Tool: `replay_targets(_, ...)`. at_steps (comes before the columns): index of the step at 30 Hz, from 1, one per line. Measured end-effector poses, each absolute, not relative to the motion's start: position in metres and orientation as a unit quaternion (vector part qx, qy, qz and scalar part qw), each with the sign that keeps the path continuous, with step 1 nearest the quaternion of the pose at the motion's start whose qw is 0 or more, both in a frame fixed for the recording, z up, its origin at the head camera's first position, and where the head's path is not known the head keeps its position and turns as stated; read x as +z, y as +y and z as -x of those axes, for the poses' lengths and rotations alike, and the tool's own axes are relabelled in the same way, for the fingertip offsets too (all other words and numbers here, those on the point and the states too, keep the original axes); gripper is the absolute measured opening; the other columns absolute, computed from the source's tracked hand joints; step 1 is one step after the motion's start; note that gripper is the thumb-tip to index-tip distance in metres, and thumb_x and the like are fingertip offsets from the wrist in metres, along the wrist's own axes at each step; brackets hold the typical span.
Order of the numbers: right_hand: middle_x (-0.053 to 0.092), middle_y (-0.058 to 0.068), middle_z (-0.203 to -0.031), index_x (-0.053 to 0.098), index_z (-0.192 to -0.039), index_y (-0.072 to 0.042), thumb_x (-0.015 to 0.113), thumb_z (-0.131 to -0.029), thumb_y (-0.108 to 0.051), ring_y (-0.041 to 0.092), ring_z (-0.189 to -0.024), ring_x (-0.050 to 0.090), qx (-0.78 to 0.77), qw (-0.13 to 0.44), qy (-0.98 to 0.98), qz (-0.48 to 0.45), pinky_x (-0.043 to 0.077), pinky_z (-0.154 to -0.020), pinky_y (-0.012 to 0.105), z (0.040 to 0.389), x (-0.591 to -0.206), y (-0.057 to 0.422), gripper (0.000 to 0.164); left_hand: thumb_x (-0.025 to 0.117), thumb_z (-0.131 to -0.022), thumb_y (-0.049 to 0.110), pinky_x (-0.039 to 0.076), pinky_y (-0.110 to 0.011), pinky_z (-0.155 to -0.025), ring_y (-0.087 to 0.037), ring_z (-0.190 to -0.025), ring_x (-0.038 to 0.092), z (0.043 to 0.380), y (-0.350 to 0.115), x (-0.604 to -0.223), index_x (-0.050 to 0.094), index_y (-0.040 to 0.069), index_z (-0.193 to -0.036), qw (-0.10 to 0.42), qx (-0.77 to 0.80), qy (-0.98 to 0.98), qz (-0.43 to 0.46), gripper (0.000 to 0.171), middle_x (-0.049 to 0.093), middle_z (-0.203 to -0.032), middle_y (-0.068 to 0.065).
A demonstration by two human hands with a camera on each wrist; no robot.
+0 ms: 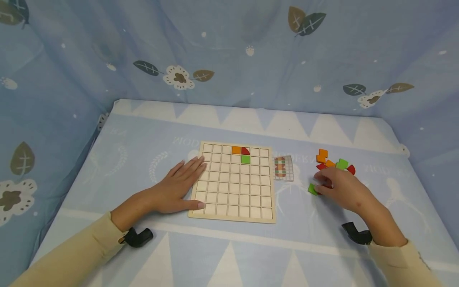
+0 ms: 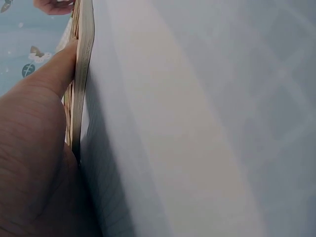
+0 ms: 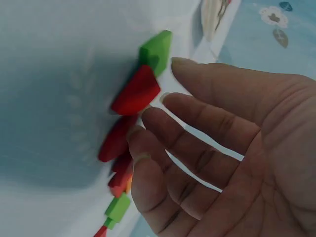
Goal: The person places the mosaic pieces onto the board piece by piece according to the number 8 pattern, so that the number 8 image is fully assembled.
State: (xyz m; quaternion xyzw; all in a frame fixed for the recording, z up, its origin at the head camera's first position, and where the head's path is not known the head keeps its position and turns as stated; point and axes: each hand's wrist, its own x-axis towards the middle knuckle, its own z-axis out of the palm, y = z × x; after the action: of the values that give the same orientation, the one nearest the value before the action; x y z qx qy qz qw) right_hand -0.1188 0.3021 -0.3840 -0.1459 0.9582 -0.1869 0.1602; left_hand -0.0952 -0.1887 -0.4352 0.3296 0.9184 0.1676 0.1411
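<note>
My left hand (image 1: 175, 189) rests on the left edge of a wooden grid board (image 1: 234, 187), fingers spread on its surface. On the board's upper rows sit an orange square (image 1: 236, 150), a red quarter-circle piece (image 1: 245, 151) and, below the red one, a green square (image 1: 245, 159). My right hand (image 1: 342, 189) hovers at a small pile of coloured pieces, its fingers loosely bent and the thumb apart from them. Close to its fingertips are a green square (image 3: 157, 52) and a red rounded piece (image 3: 136, 94); nothing is visibly pinched. The hand partly hides the pile in the head view.
A small pattern card (image 1: 284, 168) lies against the board's right side. Orange pieces (image 1: 322, 153), another green piece (image 1: 342, 164) and a red piece (image 1: 351, 170) lie beyond the right hand. A patterned blue curtain (image 1: 229, 52) hangs behind the table.
</note>
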Motion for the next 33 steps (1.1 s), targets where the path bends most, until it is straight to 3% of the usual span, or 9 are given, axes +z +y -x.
replay_targets(8, 0.071, 0.007, -0.101, 0.072, -0.114, 0.004, 0.084, -0.088, -0.005, 0.023, -0.087, 0.062, -0.18, 0.157, 0.959, 0.156, 0.059, -0.081, 0.049, 0.116, -0.391, 0.305, 0.031, 0.059, -0.096, 0.069, -0.006, -0.053, -0.126, -0.026, -0.16, -0.009, 0.094, -0.189, -0.434, 0.001, 0.007, -0.169, 0.149, 0.166, 0.92, -0.322, 0.112, -0.008, -0.175, -0.009)
replay_targets(18, 0.059, 0.004, -0.097, 0.069, -0.117, 0.0, 0.088, -0.084, -0.008, 0.022, -0.088, 0.054, -0.18, 0.185, 0.955, 0.145, 0.053, -0.073, 0.033, 0.107, -0.39, 0.306, 0.039, 0.058, -0.096, 0.071, -0.006, -0.053, -0.126, -0.025, -0.16, -0.01, 0.094, -0.189, -0.435, 0.0, 0.008, -0.169, 0.149, 0.163, 0.92, -0.323, 0.113, -0.009, -0.175, -0.008)
replay_targets(28, 0.058, -0.003, -0.079, 0.071, -0.102, -0.004, 0.082, -0.09, -0.011, 0.018, -0.075, 0.053, -0.167, 0.181, 0.96, 0.135, 0.05, -0.065, 0.033, 0.102, -0.394, 0.302, 0.017, 0.059, -0.096, 0.07, -0.006, -0.053, -0.126, -0.026, -0.16, -0.009, 0.096, -0.19, -0.433, 0.0, 0.007, -0.169, 0.149, 0.163, 0.92, -0.325, 0.113, -0.009, -0.175, -0.009)
replay_targets(33, 0.059, -0.005, -0.078, 0.072, -0.099, -0.005, 0.078, -0.093, -0.01, 0.016, -0.074, 0.053, -0.167, 0.168, 0.962, 0.138, 0.049, -0.064, 0.032, 0.096, -0.394, 0.303, 0.01, 0.06, -0.096, 0.069, -0.006, -0.053, -0.126, -0.026, -0.16, -0.009, 0.096, -0.189, -0.433, 0.001, 0.007, -0.169, 0.152, 0.166, 0.918, -0.326, 0.112, -0.009, -0.175, -0.009)
